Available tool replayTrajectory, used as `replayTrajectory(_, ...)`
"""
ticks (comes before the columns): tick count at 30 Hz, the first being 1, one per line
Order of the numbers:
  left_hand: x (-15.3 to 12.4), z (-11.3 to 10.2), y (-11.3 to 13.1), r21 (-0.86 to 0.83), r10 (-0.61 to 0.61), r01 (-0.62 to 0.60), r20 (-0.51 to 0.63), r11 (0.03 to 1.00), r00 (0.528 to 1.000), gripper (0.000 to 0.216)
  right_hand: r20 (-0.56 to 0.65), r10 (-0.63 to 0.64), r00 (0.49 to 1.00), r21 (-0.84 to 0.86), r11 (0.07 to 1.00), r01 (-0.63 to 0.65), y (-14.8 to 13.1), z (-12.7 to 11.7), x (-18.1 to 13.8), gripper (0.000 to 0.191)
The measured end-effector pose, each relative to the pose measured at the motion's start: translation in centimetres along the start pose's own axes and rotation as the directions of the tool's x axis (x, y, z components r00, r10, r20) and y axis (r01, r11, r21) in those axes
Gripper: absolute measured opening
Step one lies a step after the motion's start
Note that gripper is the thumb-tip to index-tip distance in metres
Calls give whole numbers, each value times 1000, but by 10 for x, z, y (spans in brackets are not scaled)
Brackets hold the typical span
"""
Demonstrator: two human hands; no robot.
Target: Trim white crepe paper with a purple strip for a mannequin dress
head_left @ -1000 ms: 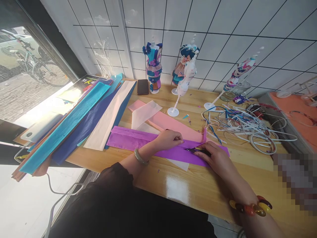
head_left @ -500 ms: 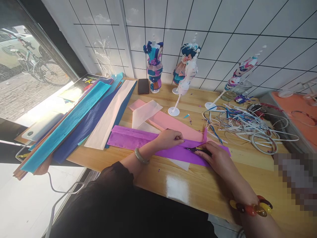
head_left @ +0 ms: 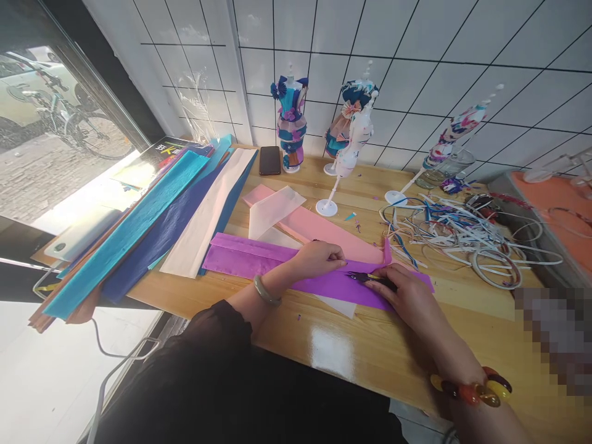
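Observation:
A long folded sheet of purple paper (head_left: pixel 252 262) lies across the wooden table in front of me. The fingers of my left hand (head_left: pixel 319 256) are closed in a pinch at the sheet's upper fold, near its middle. My right hand (head_left: pixel 404 291) is closed round small dark scissors (head_left: pixel 358 277), whose blades point left over the paper just right of my left fingertips. Beside the right hand a narrow purple strip (head_left: pixel 387 250) stands up from the sheet's upper edge. Pink paper (head_left: pixel 333 233) and whitish paper (head_left: pixel 277 209) lie behind and partly under the purple sheet.
Rolled and folded blue paper (head_left: pixel 129 228) and cream paper (head_left: pixel 213 209) lie left. A phone (head_left: pixel 270 161) and dressed mannequin figures (head_left: pixel 292 123) stand near the tiled wall. Tangled cords (head_left: pixel 444 225) and a grey bin (head_left: pixel 502 191) with an orange top are right.
The view has shifted slightly. Both hands keep nearly the same place on the purple paper, and the scissors' blades appear a little further apart.

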State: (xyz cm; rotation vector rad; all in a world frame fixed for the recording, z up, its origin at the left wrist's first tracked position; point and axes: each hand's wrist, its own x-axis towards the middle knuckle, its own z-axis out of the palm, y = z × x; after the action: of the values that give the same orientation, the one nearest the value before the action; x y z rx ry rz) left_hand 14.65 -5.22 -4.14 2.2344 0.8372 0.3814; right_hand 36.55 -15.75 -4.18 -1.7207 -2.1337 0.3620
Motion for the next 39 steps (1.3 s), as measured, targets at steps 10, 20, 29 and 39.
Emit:
replayTrajectory(10, 0, -1, 1, -21, 5, -5, 3, 1000, 1000, 18, 6, -4, 1000, -18, 1000, 4, -8, -3, 3, 32)
replayTrajectory(20, -1, -2, 1, -43, -8, 8, -21, 999, 1000, 18, -5, 7, 1000, -18, 1000, -7, 8, -9, -5, 34)
replayTrajectory(29, -1, -2, 1, -53, 15, -16, -19, 998, 1000, 20, 33, -15, 999, -5, 1000, 16, -10, -2, 10, 29)
replayTrajectory(39, -1, -2, 2, -34, 44, -45, -48, 998, 998, 17, 38, -32, 999, 25, 999, 31, -22, 2, 17, 30)
